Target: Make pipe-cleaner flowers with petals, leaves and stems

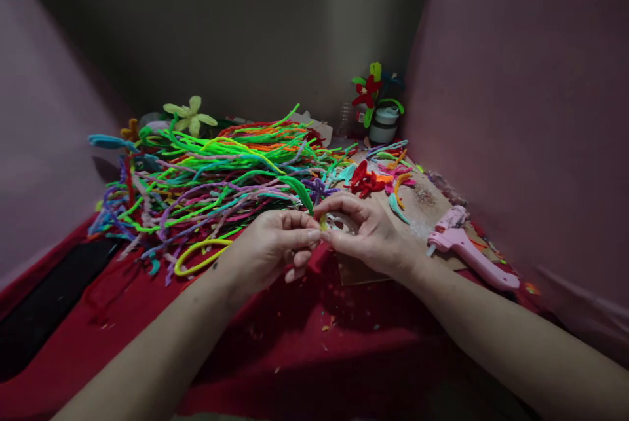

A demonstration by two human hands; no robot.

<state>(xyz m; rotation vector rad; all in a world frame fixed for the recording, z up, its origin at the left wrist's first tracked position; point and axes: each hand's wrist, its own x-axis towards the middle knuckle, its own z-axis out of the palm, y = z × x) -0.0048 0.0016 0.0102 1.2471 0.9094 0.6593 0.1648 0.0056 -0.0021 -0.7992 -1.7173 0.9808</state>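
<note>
My left hand [275,244] and my right hand [366,231] meet over the red cloth [295,349], fingers pinched together. Between them they grip a green pipe cleaner [299,190] that arcs up and to the left from the fingertips. A yellow bit shows at the pinch. A yellow pipe cleaner loop [199,257] lies on the cloth just left of my left wrist. Right behind both hands spreads a big heap of pipe cleaners [211,172] in many colours.
A pink glue gun [466,247] lies on brown cardboard [427,208] at the right, beside red and orange pipe cleaner pieces [373,180]. A white jar with pipe cleaner flowers [383,121] stands at the back. A pale yellow flower [189,113] tops the heap. Pinkish walls close both sides.
</note>
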